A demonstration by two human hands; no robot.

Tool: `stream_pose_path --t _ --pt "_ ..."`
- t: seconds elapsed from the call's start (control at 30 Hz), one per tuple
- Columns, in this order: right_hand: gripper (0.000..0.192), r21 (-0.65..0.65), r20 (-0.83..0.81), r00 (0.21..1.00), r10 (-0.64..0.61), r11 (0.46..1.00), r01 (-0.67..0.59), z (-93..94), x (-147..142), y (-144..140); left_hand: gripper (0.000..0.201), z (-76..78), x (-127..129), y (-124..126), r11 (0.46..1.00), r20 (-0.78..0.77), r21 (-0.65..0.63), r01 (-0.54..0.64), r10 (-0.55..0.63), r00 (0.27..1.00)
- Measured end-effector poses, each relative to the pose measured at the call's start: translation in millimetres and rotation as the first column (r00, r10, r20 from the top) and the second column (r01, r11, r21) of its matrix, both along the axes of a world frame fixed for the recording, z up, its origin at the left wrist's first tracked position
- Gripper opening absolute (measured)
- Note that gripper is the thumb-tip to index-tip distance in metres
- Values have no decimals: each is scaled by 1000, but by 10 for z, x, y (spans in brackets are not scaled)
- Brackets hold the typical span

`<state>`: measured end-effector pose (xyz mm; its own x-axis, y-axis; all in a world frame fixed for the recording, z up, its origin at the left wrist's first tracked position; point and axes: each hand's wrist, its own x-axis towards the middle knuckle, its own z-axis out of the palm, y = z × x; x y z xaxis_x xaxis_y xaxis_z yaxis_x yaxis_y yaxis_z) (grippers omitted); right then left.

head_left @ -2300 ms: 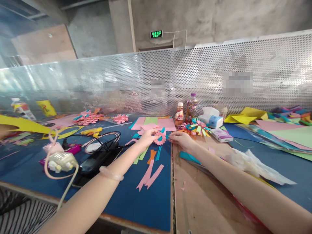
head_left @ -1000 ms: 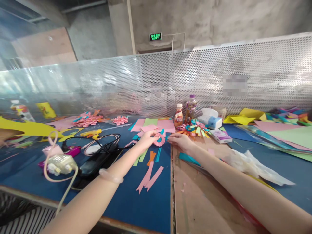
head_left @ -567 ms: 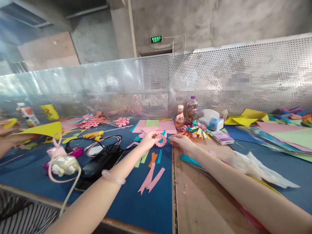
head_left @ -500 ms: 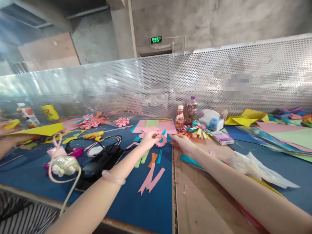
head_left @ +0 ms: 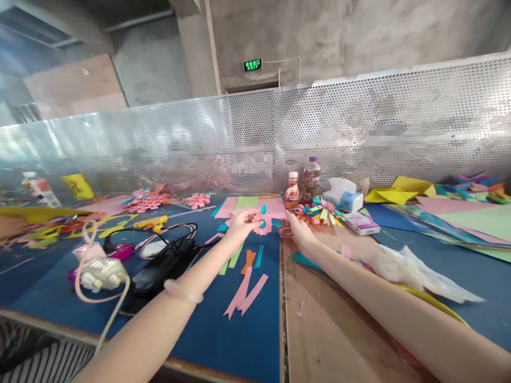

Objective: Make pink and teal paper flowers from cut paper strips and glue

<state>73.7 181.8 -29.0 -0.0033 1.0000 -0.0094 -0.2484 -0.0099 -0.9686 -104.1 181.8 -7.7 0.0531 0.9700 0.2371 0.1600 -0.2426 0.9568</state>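
Note:
A scalloped pink paper rosette (head_left: 262, 230) with a teal centre lies over the blue tabletop, teal paper tips sticking out around it. The fingers of my left hand (head_left: 241, 225) pinch its left side. Just to the right of the rosette is my right hand (head_left: 297, 232), thumb and fingers apart, with nothing visible between them. Behind the rosette lie pink paper sheets (head_left: 227, 206) and a light green sheet (head_left: 246, 201). Nearer to me are pink notched strips (head_left: 254, 294), an orange strip (head_left: 249, 259) and thin teal strips (head_left: 259, 255).
A phone (head_left: 154, 274), cables and a power adapter (head_left: 102, 274) crowd the left. Behind my right hand stand two bottles (head_left: 291, 191), a multicoloured paper rosette (head_left: 325, 211) and a tissue pack (head_left: 351, 201). Crumpled white plastic (head_left: 419, 271) lies beyond my right forearm. A perforated metal screen (head_left: 191, 149) closes the back.
My right hand's fingers have spread and come away from the teal tip at the rosette's right. My left hand keeps its pinch. At far left, another person's hand and yellow sheet have shifted.

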Motion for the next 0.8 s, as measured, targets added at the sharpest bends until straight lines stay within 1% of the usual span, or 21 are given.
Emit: stream_pose_path --t 0.17,0.3,0.43,0.7,0.8 --pt "21 78 81 993 87 993 -93 3 -12 -52 36 -17 -25 32 1000 6 -4 -6 6 1000" --pt "14 104 116 986 119 986 -131 -10 -24 -50 30 2 -17 2 1000 -10 9 16 -16 1000" --pt "16 129 125 985 122 982 -138 -35 -15 -32 25 14 -9 -25 999 -31 25 21 -20 999" --pt "18 162 150 981 120 976 -145 -71 -6 -1 28 17 -23 -12 999 -40 38 30 -28 999" --pt "18 174 159 981 108 975 -135 -81 -11 11 28 18 -21 -26 999 -32 40 17 -16 999"
